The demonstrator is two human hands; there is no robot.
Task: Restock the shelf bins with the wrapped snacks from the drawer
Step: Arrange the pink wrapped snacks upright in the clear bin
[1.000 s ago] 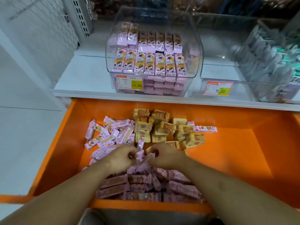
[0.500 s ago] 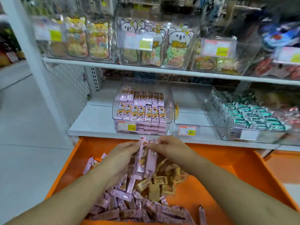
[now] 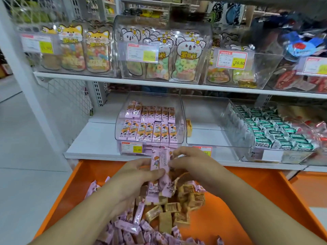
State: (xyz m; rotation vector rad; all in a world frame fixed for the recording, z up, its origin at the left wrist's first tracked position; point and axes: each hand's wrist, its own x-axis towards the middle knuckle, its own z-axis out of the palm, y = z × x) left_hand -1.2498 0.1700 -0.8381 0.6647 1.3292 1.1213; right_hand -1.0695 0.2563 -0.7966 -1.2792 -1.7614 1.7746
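My left hand (image 3: 134, 175) and right hand (image 3: 192, 165) both pinch a small bunch of pink wrapped snacks (image 3: 160, 160), held upright between them above the orange drawer (image 3: 247, 200). Just beyond my fingertips sits the clear shelf bin (image 3: 150, 119) already lined with matching pink packs; loose pink and tan snacks lie below my wrists

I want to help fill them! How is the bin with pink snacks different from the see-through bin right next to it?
The pink snack bin holds neat rows of wrapped bars; the middle bin looks almost empty, with one tan snack at its left wall. Both are clear plastic, side by side on one shelf, each with a price tag.
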